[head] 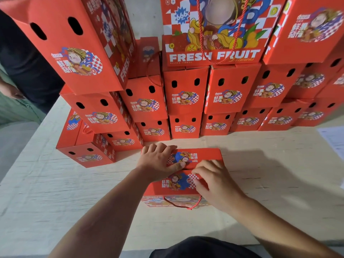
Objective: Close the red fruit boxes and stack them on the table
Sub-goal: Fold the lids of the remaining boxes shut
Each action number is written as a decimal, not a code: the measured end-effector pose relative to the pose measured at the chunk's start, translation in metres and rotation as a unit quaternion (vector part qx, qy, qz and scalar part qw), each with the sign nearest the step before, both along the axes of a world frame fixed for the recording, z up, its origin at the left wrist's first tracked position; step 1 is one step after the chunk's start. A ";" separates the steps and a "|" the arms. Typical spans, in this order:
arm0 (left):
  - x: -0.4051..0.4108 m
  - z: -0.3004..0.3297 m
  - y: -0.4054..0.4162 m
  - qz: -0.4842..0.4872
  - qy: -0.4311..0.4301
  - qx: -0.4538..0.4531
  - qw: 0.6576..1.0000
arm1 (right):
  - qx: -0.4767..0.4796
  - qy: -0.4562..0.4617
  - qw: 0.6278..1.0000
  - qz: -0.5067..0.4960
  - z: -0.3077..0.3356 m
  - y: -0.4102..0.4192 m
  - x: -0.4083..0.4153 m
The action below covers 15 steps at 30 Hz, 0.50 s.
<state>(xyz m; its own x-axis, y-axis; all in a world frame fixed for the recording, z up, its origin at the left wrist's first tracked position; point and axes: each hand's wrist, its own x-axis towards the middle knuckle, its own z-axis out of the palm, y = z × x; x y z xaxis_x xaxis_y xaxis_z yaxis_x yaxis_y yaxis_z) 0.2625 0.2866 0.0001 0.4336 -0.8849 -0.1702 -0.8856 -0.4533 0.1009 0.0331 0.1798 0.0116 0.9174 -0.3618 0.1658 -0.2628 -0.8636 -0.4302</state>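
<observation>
The red fruit box [183,175] stands on the table [270,174] directly under both hands, its two top flaps folded down and meeting across the middle. The left hand [158,161] lies over the far flap, fingers curled over its far left edge and thumb pressing beside the seam. The right hand [214,181] sits on the near flap, fingertips [195,172] pressing at the seam just right of that thumb. Below the hands, a red rope handle [183,202] hangs down the box's near face. Beyond the hands rises a stack of closed boxes [186,101], several tiers high. A sheet of paper [333,140] lies well off to the right.
</observation>
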 end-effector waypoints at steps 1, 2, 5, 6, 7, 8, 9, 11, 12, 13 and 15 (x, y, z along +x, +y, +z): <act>-0.001 -0.002 0.002 -0.004 -0.007 -0.001 1.000 | -0.011 -0.001 1.000 -0.015 -0.004 0.004 -0.001; -0.003 -0.004 0.004 -0.006 -0.018 -0.006 1.000 | -0.024 0.000 0.999 -0.032 -0.007 0.007 -0.002; -0.009 -0.010 0.009 -0.004 -0.055 -0.034 0.998 | -0.049 0.076 0.993 -0.071 -0.012 0.014 -0.001; -0.010 -0.010 0.009 -0.003 -0.063 -0.038 0.997 | -0.059 0.117 0.989 -0.069 -0.013 0.014 0.001; -0.012 -0.011 0.010 -0.003 -0.066 -0.042 0.997 | -0.067 0.148 0.985 -0.058 -0.016 0.013 0.004; -0.013 -0.011 0.012 0.001 -0.065 -0.049 0.997 | -0.074 0.168 0.982 -0.045 -0.017 0.012 0.006; -0.015 -0.012 0.014 0.012 -0.062 -0.060 0.996 | -0.078 0.184 0.979 -0.035 -0.016 0.012 0.008; -0.016 -0.013 0.023 0.072 -0.043 -0.088 0.993 | -0.085 0.210 0.974 -0.025 -0.013 0.009 0.009; -0.017 -0.015 0.031 0.118 -0.029 -0.102 0.987 | -0.085 0.218 0.972 -0.024 -0.012 0.009 0.006; -0.017 -0.018 0.040 0.169 -0.011 -0.116 0.979 | -0.083 0.219 0.972 -0.028 -0.012 0.010 0.002; -0.018 -0.025 0.060 0.276 0.084 -0.149 0.946 | -0.073 0.218 0.972 -0.043 -0.014 0.013 -0.006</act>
<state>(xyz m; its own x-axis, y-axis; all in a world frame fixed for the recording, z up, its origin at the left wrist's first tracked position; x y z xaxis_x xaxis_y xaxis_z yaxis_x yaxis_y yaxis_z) 0.2445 0.3471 -0.0245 0.8322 -0.5516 -0.0567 -0.4828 -0.7710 0.4152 0.0270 0.1930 -0.0026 0.8793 -0.4424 -0.1764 -0.4670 -0.8736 -0.1369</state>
